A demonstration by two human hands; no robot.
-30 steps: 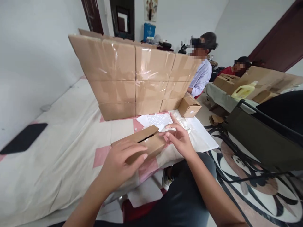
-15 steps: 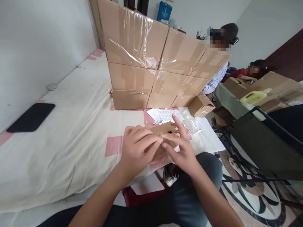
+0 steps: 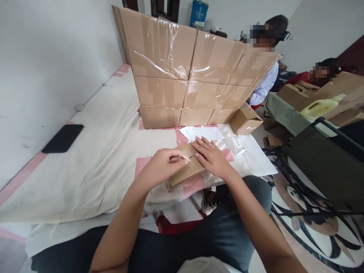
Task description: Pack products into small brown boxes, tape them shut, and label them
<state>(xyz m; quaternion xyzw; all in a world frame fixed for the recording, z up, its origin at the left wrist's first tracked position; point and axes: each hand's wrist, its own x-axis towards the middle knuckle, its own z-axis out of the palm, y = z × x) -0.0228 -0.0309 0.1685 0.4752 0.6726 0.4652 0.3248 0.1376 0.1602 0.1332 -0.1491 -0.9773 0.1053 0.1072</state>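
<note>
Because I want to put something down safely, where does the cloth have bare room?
The widest bare patch of cloth lies between the black pad, the cardboard wall and the left hand. It is crowded around the right hand: the box beneath it, the patterned sheet and the second box beyond.

Right hand [image 3: 211, 156] drops flat onto the small carton [image 3: 186, 172] | left hand [image 3: 162, 165] parts from it, white scrap [image 3: 186, 159] now showing in its pinch | dark flap gap now just a thin line

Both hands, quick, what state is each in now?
Left hand: closed, pinching a small white piece.
Right hand: open, fingers spread on the cardboard box.
</note>
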